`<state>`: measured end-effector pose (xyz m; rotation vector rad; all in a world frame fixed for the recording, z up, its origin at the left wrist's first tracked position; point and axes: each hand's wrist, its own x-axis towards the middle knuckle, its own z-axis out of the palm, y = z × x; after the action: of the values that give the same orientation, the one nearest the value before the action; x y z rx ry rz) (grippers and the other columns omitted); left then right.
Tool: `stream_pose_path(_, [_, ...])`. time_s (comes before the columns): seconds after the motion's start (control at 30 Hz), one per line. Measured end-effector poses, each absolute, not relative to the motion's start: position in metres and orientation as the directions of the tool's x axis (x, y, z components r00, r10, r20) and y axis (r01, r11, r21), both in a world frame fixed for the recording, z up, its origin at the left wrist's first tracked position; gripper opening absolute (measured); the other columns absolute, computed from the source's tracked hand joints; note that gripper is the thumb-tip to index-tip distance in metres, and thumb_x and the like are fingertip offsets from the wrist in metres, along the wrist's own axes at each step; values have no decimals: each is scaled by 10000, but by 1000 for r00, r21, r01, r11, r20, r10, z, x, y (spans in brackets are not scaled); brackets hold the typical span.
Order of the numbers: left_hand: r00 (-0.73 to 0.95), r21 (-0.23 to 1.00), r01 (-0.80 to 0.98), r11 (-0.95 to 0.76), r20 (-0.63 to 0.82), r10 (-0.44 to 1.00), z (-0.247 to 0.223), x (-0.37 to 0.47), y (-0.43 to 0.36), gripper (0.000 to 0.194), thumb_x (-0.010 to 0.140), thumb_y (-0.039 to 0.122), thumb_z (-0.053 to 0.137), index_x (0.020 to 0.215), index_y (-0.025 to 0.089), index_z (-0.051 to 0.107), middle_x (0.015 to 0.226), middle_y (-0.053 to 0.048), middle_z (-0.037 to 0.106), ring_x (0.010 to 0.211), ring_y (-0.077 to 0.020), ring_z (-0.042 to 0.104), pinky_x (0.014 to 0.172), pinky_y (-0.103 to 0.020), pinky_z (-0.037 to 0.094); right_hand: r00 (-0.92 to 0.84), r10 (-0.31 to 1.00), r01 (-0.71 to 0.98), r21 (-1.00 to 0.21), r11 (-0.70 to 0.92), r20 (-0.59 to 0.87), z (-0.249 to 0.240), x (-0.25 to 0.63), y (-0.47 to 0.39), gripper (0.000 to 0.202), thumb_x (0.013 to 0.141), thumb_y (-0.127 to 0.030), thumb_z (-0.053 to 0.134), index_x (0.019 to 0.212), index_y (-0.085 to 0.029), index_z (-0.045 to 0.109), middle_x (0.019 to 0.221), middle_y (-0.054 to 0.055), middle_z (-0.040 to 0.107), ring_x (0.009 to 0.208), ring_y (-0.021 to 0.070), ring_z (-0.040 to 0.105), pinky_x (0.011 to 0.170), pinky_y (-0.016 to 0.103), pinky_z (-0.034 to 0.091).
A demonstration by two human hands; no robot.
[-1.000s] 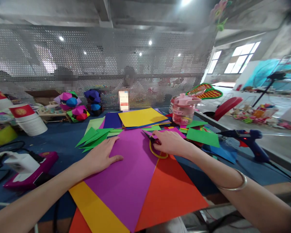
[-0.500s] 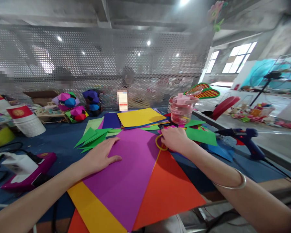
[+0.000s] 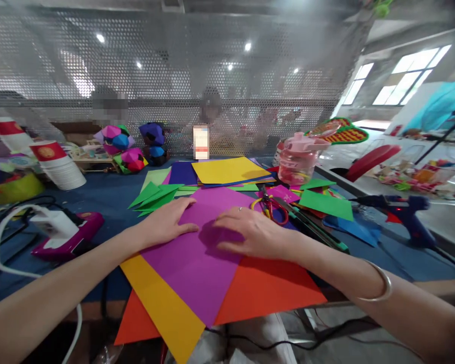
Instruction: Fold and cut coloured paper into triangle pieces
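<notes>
A large purple sheet (image 3: 189, 268) lies on top of a yellow-orange sheet (image 3: 167, 303) and a red-orange sheet (image 3: 269, 285), their corners jutting over the table's front edge. My left hand (image 3: 167, 220) rests on the purple sheet's left edge, thumb and fingers apart. Over the right part of that sheet is my right hand (image 3: 246, 230), its fingers spread and nothing held. Just beyond it lie scissors (image 3: 271, 205) with red and yellow handles, beside a dark green-ended cutter (image 3: 314, 227). Green folded pieces (image 3: 155, 197) are past my left hand.
Farther back are a stack of coloured sheets (image 3: 229, 170), a pink jar (image 3: 296, 162) and a lit phone (image 3: 201, 142). Paper cups (image 3: 58, 167) and a purple power strip (image 3: 70, 240) stand left. A glue gun (image 3: 402, 210) lies right. People show dimly behind the mesh.
My right hand has left the scissors and moved left over the purple sheet, its fingers now spread. The scissors lie uncovered. The whole view has shifted slightly.
</notes>
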<state>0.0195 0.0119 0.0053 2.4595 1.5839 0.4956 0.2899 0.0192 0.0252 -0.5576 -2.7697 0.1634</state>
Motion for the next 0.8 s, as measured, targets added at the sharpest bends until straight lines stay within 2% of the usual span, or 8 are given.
stream_pose_path(0.1, [383,319,847,-426,189,904,4,19,13,684,864,520,680,1403,149,483,1447,-169,552,1325,-330,534,1106,-451,413,-926,248,164,-288,943,286,21,285,-2,646,870,-531,708,1370,-139,587,1389,153,614,1274,247,579,1093,372,436])
stream_pose_path(0.23, [382,316,848,-425,191,904,3,19,13,660,860,466,693,1391,134,484,1444,-182,549,1331,-338,526,1097,-456,414,-954,142,56,-308,950,265,13,284,-18,820,798,-538,767,1453,-123,502,1478,192,534,1367,283,506,1154,432,375])
stream_pose_path(0.47, [392,329,840,-431,181,902,4,19,12,653,871,475,674,1400,155,466,1467,-179,527,1350,-332,508,1104,-450,404,-953,55,-17,-237,971,297,4,285,-15,602,940,-438,645,1406,-73,534,1418,214,587,1369,282,508,1132,443,411])
stream_pose_path(0.67, [388,353,831,-431,188,902,5,19,11,613,866,514,666,1366,202,494,1416,-153,568,1302,-335,545,1093,-479,410,-946,92,-16,-329,944,311,15,285,-10,452,997,-381,579,1345,-91,586,1308,180,676,1278,244,600,1074,396,489])
stream_pose_path(0.73, [382,370,827,-423,183,906,6,20,12,595,860,513,667,1344,202,513,1403,-152,580,1297,-338,548,1096,-489,411,-948,108,12,-304,952,301,14,286,-6,407,996,-266,559,1364,-91,569,1314,187,668,1266,242,606,1065,401,497])
stream_pose_path(0.8, [375,394,819,-416,179,909,10,21,11,600,859,523,662,1337,187,521,1400,-163,583,1300,-343,551,1098,-496,417,-950,132,64,-238,969,282,12,287,-1,488,925,-116,547,1411,-85,524,1345,199,643,1283,255,589,1067,429,494])
